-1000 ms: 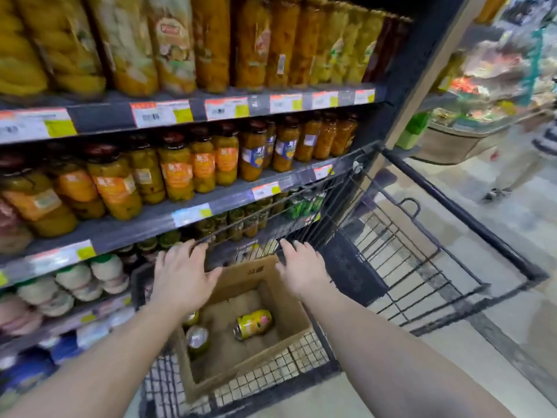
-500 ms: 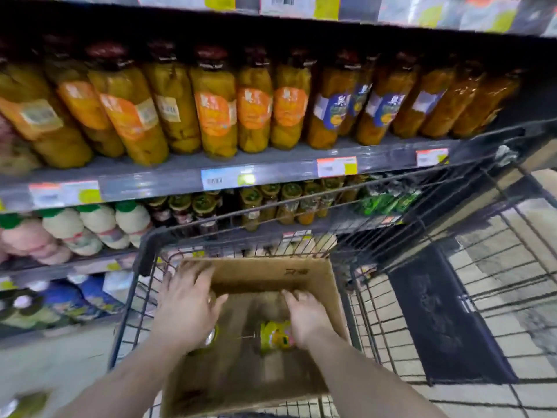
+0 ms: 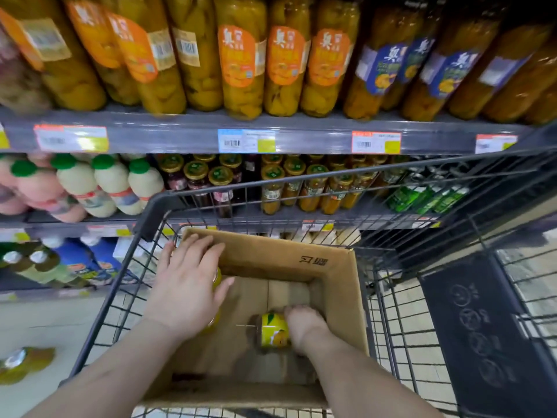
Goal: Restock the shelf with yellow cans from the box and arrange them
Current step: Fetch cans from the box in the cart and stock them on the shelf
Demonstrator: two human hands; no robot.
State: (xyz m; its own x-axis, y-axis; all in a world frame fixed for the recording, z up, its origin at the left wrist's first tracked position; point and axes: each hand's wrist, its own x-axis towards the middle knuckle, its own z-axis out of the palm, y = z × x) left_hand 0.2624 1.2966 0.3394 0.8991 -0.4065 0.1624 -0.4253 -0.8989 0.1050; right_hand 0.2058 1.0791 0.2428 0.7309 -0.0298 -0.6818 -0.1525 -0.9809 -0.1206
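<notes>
Both hands are down in the box (image 3: 343, 285), which sits in the cart (image 3: 150, 212) so the stock stays close to the shelf (image 3: 187, 137). Right hand (image 3: 304, 327) curls around a yellow can (image 3: 272, 330) lying on its side on the box floor, likely to lift it. Left hand (image 3: 187, 285) covers a second can (image 3: 217, 277) by the box's left wall; whether it grips is unclear.

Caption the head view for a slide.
Both hands reach into the cardboard box; right hand grips a yellow can.
</notes>
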